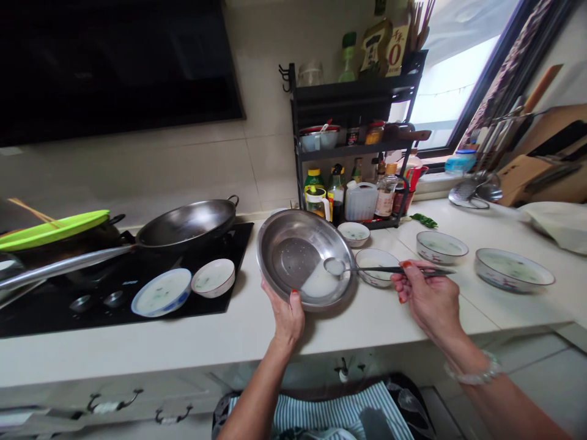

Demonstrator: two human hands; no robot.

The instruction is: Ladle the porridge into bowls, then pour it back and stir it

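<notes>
My left hand (288, 315) grips the near rim of a steel basin (288, 244) and holds it tilted above the counter. A pool of milky white liquid (316, 282) lies in the basin's lower right part. In my right hand (428, 296) is the dark handle of a metal spoon (334, 266), its bowl over the liquid and inside the basin. Just right of the basin stands a patterned bowl (378, 282) of white liquid, partly behind the spoon handle. A smaller bowl (354, 233) sits behind it.
Two filled bowls, one blue-rimmed (161, 293) and one small (213, 278), rest on the black hob (114, 318) beside a wok (188, 223). More filled bowls (441, 245) stand on the right. A black rack (353, 150) with bottles is behind; an open bin (339, 409) lies below the counter's edge.
</notes>
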